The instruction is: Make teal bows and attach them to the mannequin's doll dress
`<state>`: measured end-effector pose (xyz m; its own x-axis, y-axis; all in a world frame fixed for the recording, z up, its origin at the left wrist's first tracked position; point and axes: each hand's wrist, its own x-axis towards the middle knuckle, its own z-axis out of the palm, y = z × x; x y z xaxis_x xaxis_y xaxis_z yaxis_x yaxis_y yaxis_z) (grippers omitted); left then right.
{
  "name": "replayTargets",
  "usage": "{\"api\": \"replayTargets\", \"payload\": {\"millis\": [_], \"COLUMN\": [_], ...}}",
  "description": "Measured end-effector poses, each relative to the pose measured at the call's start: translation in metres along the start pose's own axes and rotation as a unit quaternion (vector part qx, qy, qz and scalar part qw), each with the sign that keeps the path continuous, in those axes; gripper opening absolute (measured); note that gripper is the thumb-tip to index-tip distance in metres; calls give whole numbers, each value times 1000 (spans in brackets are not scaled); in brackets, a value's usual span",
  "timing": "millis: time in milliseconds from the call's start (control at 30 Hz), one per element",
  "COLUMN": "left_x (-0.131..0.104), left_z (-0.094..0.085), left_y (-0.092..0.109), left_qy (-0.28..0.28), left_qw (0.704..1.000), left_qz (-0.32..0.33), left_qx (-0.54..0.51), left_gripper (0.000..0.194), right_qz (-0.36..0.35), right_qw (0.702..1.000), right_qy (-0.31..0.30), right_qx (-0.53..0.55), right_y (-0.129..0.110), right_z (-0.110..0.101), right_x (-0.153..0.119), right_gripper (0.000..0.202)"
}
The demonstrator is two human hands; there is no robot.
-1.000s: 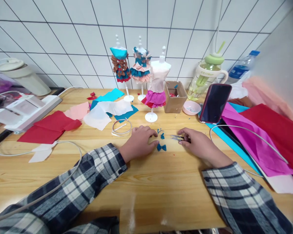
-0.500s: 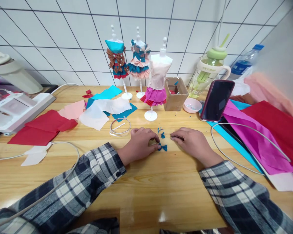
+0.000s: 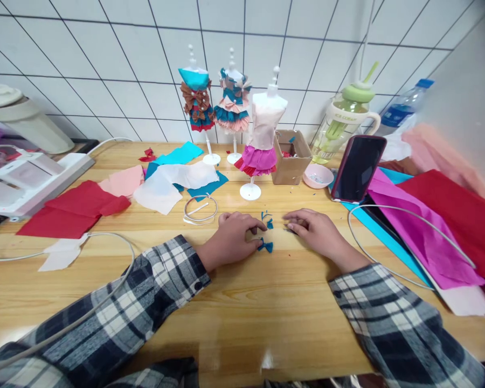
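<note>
A small teal bow (image 3: 268, 247) lies on the wooden table, its left end by the thumb tip of my left hand (image 3: 236, 238). That hand's index finger and thumb are apart, with the index finger reaching towards small teal scraps (image 3: 269, 223) just above the bow. To the right, my right hand (image 3: 317, 233) rests on the table beside a thin dark metal tool (image 3: 291, 230), partly under its fingers; its index finger and thumb are apart. Behind the hands stands a mini dress form (image 3: 262, 129) with a pale top and a magenta skirt.
Two dressed forms (image 3: 198, 102) stand farther back, near a cardboard box (image 3: 293, 164) and a pink bowl (image 3: 318, 177). A phone (image 3: 358, 168) leans at the right before fabric sheets (image 3: 424, 231). Red cloth (image 3: 70, 210) and a looped cable (image 3: 132, 250) lie left.
My left index finger has lifted away from the thumb and stretched out, off the bow. My right fingers have spread, and the dark tool shows more on the table. The view has shifted slightly.
</note>
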<state>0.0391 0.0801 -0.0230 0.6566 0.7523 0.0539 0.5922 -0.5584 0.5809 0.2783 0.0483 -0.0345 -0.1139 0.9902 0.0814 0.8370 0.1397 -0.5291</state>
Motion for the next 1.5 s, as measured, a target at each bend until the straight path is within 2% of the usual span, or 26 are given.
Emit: {"api": "replayTargets", "payload": {"millis": [167,267,533,667,833,1000,1067,1167,1233,1267,1367,1500], "left_x": [0,1,1,2,-2,-6,-6,-7,-8,-9,-11,-14], "left_z": [0,1,1,0,3,5,3,1,1,2,5,8], "left_y": [-1,-2,-4,-5,-6,-1,1,3,5,5,6,7], "left_qy": [-11,-16,-20,-7,-1,-13,-20,0,12,14,13,6], "left_qw": [1000,999,999,999,974,954,948,943,939,937,929,923], "left_qz": [15,19,30,26,-17,-60,-72,-89,-95,-97,-96,-78], "left_qx": [14,25,19,-38,-228,-293,-310,-321,-331,-336,-358,-377], "left_gripper": [19,17,16,14,13,17,19,23,24,25,26,24], "right_qz": [-91,-106,-84,-78,-46,43,53,15,-49,-92,-209,-240], "right_qw": [995,993,982,977,986,996,998,995,985,980,965,964], "right_qy": [-22,-25,-24,-16,-11,3,15,96,151,160,148,114], "right_qx": [-14,-52,-167,-197,-161,-82,-40,28,62,73,58,5], "right_y": [1,-3,-14,-18,-18,-10,-8,-13,-23,-29,-42,-45], "right_z": [-4,-4,-4,-5,-3,3,4,3,1,0,0,2], "right_x": [-8,-10,-11,-13,-11,-5,-4,-9,-15,-19,-29,-33], "right_gripper": [24,23,19,21,16,11,11,12,13,14,13,17]}}
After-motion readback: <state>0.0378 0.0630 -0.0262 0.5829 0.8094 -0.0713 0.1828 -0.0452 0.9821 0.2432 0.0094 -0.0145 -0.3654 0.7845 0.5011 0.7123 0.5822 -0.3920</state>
